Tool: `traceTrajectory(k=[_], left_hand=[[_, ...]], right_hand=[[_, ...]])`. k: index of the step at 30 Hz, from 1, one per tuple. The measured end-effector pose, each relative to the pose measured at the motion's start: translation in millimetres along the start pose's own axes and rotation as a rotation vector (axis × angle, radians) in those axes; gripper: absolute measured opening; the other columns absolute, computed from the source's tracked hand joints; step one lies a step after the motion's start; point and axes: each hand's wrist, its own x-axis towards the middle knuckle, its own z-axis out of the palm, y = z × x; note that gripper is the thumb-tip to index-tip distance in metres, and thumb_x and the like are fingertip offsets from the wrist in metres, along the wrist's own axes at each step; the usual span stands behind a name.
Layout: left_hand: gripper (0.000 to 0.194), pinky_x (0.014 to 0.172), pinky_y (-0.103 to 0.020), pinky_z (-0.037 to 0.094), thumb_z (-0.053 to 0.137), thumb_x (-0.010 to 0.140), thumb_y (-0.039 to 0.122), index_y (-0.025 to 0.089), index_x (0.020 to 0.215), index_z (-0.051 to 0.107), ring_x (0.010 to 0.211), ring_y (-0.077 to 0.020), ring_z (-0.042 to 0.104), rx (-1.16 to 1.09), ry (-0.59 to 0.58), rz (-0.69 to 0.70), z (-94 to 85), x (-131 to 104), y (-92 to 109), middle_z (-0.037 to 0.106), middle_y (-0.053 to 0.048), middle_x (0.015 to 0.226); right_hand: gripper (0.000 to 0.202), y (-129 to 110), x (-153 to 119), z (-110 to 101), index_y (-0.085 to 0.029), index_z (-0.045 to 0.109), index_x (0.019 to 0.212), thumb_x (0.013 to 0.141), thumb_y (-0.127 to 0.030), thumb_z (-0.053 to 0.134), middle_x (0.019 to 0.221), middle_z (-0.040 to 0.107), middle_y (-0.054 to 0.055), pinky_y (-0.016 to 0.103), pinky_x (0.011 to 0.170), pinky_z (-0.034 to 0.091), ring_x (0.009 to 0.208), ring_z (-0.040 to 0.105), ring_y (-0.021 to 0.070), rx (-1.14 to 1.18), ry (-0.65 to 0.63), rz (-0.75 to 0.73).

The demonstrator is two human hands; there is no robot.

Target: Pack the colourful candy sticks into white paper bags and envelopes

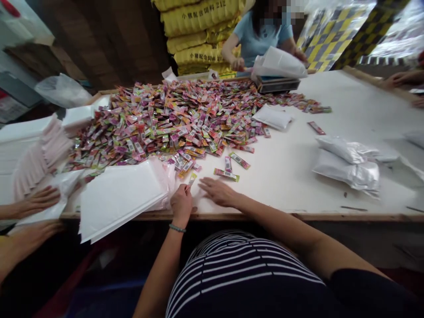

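My left hand (182, 202), with a beaded bracelet at the wrist, is closed on a small green-ended packet (192, 178) near the table's front edge. Just to its right, my right hand (219, 192) lies low over the white tabletop with its fingers stretched out, slightly blurred. Beyond both hands spreads a large heap of small colorful packets (172, 119). A few loose packets (226, 174) lie just ahead of my right hand. Left of my left hand, a stack of white padded envelopes (122, 190) overhangs the front edge.
Filled white pouches (347, 165) lie at right, another pouch (273, 117) beside the heap. Across the table, a person in blue holds a white bag (280, 64) over a scale (278, 85). Another person's hands handle an envelope at far left. More hands show at far right.
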Motion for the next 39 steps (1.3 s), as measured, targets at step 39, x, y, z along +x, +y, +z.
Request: traceTrajectory(k=[39], left_hand=[[0.050, 0.104, -0.040, 0.045, 0.062, 0.081, 0.011, 0.021, 0.129, 0.055, 0.115, -0.0222, 0.050, -0.282, -0.336, 0.597, 27.4, -21.9, 2.2, 0.061, -0.006, 0.126]], right_hand=[[0.022, 35.5, 123.7, -18.3, -0.016, 0.069, 0.092, 0.092, -0.016, 0.047, 0.099, 0.065, 0.010, 0.037, 0.087, 0.033, 0.102, 0.050, 0.0237, -0.101, 0.078, -0.121]])
